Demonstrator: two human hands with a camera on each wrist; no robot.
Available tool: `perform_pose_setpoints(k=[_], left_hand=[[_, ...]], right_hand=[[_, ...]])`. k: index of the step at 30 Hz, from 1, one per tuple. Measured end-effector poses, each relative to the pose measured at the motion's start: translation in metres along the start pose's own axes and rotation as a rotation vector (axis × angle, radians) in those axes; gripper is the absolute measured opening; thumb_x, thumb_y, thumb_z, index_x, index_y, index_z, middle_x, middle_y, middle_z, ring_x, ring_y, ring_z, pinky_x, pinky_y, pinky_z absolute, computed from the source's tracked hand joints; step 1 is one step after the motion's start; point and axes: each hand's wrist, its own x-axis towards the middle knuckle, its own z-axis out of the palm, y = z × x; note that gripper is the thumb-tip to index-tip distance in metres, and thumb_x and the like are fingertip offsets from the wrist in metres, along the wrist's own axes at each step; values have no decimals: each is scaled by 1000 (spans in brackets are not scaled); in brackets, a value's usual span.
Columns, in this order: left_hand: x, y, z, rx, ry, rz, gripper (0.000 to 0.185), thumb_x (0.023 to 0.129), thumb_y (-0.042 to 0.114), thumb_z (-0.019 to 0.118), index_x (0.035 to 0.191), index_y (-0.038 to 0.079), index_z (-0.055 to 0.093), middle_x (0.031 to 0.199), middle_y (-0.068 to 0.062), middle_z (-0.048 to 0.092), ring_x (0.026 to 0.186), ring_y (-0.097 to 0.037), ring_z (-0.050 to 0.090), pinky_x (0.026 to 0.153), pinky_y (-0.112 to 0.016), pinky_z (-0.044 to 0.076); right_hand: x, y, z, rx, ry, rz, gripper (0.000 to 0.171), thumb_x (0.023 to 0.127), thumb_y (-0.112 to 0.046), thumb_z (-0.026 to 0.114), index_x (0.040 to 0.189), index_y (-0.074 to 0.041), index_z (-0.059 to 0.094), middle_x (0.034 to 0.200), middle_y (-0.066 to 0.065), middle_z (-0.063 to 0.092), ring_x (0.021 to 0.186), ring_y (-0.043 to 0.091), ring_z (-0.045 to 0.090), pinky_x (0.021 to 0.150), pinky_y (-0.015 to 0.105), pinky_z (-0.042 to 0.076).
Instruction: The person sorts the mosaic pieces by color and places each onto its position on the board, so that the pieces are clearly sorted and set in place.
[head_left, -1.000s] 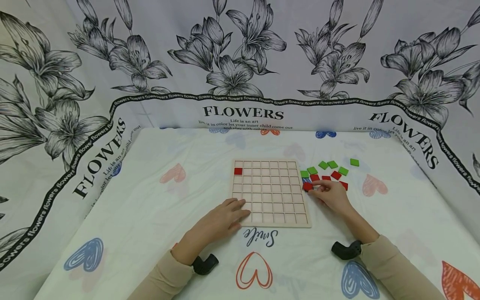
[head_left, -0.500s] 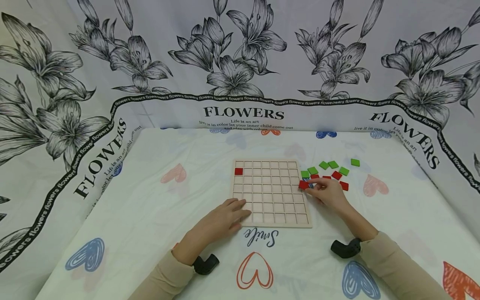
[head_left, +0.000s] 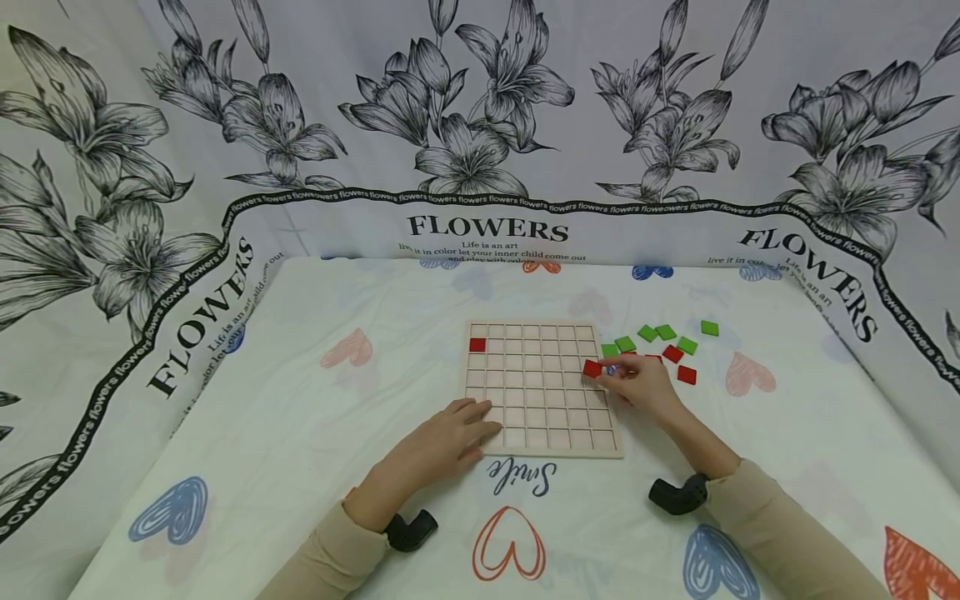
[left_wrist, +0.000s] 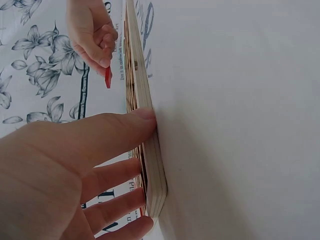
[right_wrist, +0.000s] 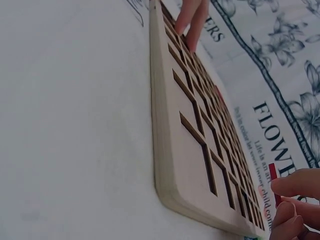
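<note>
My right hand (head_left: 643, 385) pinches a red square tile (head_left: 592, 368) between thumb and fingertips, above the right edge of a wooden grid board (head_left: 543, 456). In the right wrist view the tile (right_wrist: 275, 185) shows thin and tilted beside the board. My left hand (head_left: 444, 436) rests at the board's lower left corner with its fingers extended over the squares. In the left wrist view the left thumb (left_wrist: 115, 132) lies against the board's side edge (left_wrist: 156, 170). One red tile (head_left: 477, 345) sits in a square of the leftmost column, second row from the far edge.
Loose green tiles (head_left: 666, 332) and red tiles (head_left: 687, 376) lie scattered on the cloth right of the board, some partly hidden behind the right hand. A white cloth with printed hearts (head_left: 508, 542) covers the table. Behind it hangs a flower-printed curtain (head_left: 465, 158).
My right hand has carried the red tile leftward from beside the loose tiles to over the board's right edge. The left hand has stayed in place.
</note>
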Motion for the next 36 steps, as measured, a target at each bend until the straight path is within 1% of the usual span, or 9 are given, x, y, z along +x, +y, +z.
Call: perform_pose_setpoints(k=[7,11,15,20,27,30,36], left_hand=[[-1,0,-1,0,7,2,36,91,18,65,127,15,62,143,-13,53,134,-33,48,108,-45,47],[-1,0,-1,-2,4,0,36,91,18,65,127,15,62,143,-13,53,134,-33,48,109,-45,46],[-1,-1,0,-7,-6,-8,37,92,18,64,128,16,61,144,-13,52,135,-33,47,110,-45,45],[0,-1,1,-12,-4,-8,37,92,18,64,129,16,61,144,-13,52,135,-33,47,110,-45,45],[0,-1,1,-9,-2,1,37,92,18,64,129,15,62,144,-13,53,134,-34,48,109,-45,46],[0,-1,1,-6,-4,-3,37,92,18,64,129,16,62,144,-13,52,135,-34,47,109,-45,46],[0,-2,2,-7,-3,-5,37,91,18,65,128,16,62,144,-13,52,135,-34,47,109,-45,46]], right_hand=[[4,-9,7,28,-23,15,37,86,-15,71,118,2,65,62,-2,48,49,9,41,44,21,34],[5,-14,12,27,-24,22,37,86,-14,71,118,1,66,66,0,52,53,11,43,45,20,36],[6,-18,15,20,-24,15,37,85,-16,72,118,1,66,67,1,55,58,12,46,46,20,37],[7,-22,17,38,-34,6,35,86,-16,71,118,-1,66,68,1,57,60,11,47,47,19,38],[9,-26,20,37,-38,-2,34,86,-15,71,117,-1,67,69,3,57,60,14,47,47,19,38],[11,-29,23,39,-40,-8,35,86,-15,71,117,-1,67,69,1,56,61,13,47,48,19,38],[14,-34,28,51,-39,-9,33,85,-14,71,116,-1,68,68,1,54,58,13,45,47,19,36]])
